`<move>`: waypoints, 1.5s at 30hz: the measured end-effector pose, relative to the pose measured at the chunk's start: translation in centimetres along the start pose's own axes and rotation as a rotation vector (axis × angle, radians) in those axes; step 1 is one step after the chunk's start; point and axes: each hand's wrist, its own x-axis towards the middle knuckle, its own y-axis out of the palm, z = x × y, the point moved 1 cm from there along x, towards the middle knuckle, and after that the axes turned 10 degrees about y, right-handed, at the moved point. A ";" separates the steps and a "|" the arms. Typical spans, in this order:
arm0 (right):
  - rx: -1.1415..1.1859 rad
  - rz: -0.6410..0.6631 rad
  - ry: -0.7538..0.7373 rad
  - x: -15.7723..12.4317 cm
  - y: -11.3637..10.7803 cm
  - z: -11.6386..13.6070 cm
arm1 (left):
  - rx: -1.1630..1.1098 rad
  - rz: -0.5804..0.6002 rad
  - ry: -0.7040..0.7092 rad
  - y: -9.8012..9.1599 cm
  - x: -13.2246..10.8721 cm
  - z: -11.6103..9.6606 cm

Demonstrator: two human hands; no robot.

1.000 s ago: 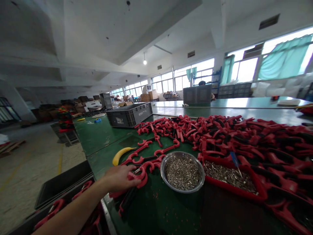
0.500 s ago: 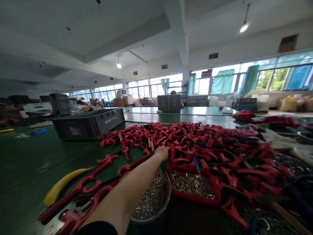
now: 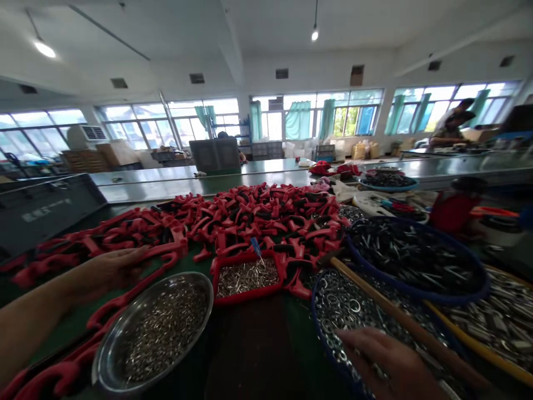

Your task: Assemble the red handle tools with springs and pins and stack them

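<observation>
My left hand (image 3: 119,265) is closed on one end of a red plastic handle (image 3: 164,250), held at the near left edge of a wide heap of red handles with black parts (image 3: 258,208). My right hand (image 3: 387,361), slightly blurred, is over a blue-rimmed basket of metal rings (image 3: 328,303). Its fingers stretch left, apart, just above or touching the rings; nothing shows in them. Between my hands stand a metal bowl of small metal pieces (image 3: 166,328) and a red tray of metal pins (image 3: 245,278), with a blue-handled screwdriver (image 3: 255,245) in the tray.
A hammer with a wooden handle (image 3: 383,303) lies across the ring basket. Beyond it sits a blue basket of dark parts (image 3: 416,258), with a yellow-rimmed container of metal pieces (image 3: 499,316) to its right. A grey crate (image 3: 50,208) stands left. People (image 3: 452,128) work at the back right.
The view has swung right. My left hand has drawn back from the heap with a red handle in it. My right hand has come into view over the rings.
</observation>
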 end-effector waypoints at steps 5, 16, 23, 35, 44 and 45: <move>-0.424 0.001 0.234 1.0 -3.6 -1.4 | -0.684 0.066 -0.069 5.2 -7.7 2.8; -0.635 0.275 0.328 -2.5 -6.4 -0.8 | -0.741 0.526 -0.197 20.9 -16.8 3.1; -0.353 0.206 0.350 -0.4 -4.9 -1.4 | -0.092 0.506 0.092 25.0 -14.9 2.9; 0.701 0.150 0.633 -1.8 -4.0 -1.1 | 1.016 0.633 0.594 34.8 -9.5 -3.2; 1.283 0.164 0.802 -3.5 -4.3 -2.4 | 1.187 0.682 0.539 36.2 -8.9 -4.2; 1.252 0.157 0.793 -3.5 -4.3 -2.4 | 1.181 0.666 0.545 36.1 -9.0 -4.2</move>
